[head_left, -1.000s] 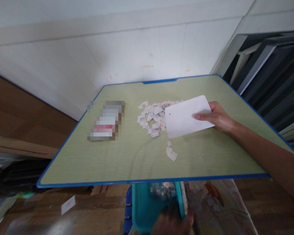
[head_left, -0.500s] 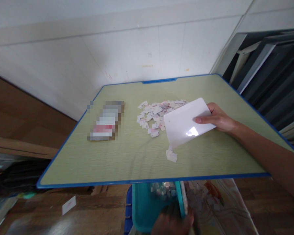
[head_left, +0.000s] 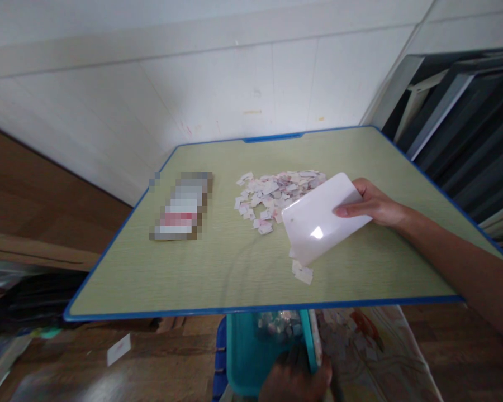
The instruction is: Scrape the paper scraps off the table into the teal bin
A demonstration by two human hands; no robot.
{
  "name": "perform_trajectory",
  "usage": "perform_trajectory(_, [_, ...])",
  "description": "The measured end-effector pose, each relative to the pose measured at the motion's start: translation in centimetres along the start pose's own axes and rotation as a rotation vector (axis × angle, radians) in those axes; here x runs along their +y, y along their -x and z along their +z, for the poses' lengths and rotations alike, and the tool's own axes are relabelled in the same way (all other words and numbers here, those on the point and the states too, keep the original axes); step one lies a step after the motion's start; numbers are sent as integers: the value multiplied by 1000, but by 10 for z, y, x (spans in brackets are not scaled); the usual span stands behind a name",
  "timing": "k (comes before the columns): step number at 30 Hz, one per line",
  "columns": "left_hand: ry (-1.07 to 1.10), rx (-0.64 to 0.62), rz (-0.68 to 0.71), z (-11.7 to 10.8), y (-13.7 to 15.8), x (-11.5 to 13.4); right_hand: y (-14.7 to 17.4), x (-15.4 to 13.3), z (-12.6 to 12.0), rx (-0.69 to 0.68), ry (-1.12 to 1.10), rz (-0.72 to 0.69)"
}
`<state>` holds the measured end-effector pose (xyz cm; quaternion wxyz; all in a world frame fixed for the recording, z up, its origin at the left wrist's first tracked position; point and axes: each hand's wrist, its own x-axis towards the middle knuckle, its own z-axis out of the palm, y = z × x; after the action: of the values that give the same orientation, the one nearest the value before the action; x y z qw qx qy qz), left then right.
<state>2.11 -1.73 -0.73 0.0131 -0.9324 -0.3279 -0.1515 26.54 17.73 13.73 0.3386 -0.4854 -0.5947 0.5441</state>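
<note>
Item: your left hand, lowest in view, dim; its fingers were inside a teal tray and its thumb outside, clasping the right rim.
Item: small pale pieces, blurred, inside the tray, just under the table's near edge.
Item: blue slatted object, at the tray's left side.
Item: patterned cloth, right of the tray, strewn with paper bits.
Item: one loose card, on the wooden floor to the left.
Item: table, pale green top, blue edging.
Item: small cluster of scraps, on the table, at the lower corner of the white card.
Item: white card, glossy, round-cornered, tilted over the table, right of centre.
Item: your right hand, gripping that card at its right end, thumb on top, other fingers mostly hidden behind it.
Item: main heap of paper scraps, beyond the card and left of it, partly covered by it.
Item: pixelated oblong object, left on the table, contents unreadable.
Item: white wall, behind all.
</note>
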Motion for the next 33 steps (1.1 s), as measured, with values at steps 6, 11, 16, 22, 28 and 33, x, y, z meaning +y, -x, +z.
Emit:
perform_trajectory(6, [21,14,15,-1,-3,-1,-2,-1,0,47,55,-1])
perform_trajectory(11, [14,-6,-10,-1,-2,0,-2,-2,-1,56,77,7])
perform_trajectory(16, [0,-19,-7,-4,-4,-1,-1,-3,-1,58,101,-10])
perform_trajectory(22, [6,-6,9,-4,-4,-2,-1,-1,-1,128,41,-42])
perform_trajectory(28, [15,-16,1,1,0,0,-2,1,-1,33,35,-2])
perform_trajectory(33, [34,-35,24,1,0,-1,-3,1,0,106,27,-33])
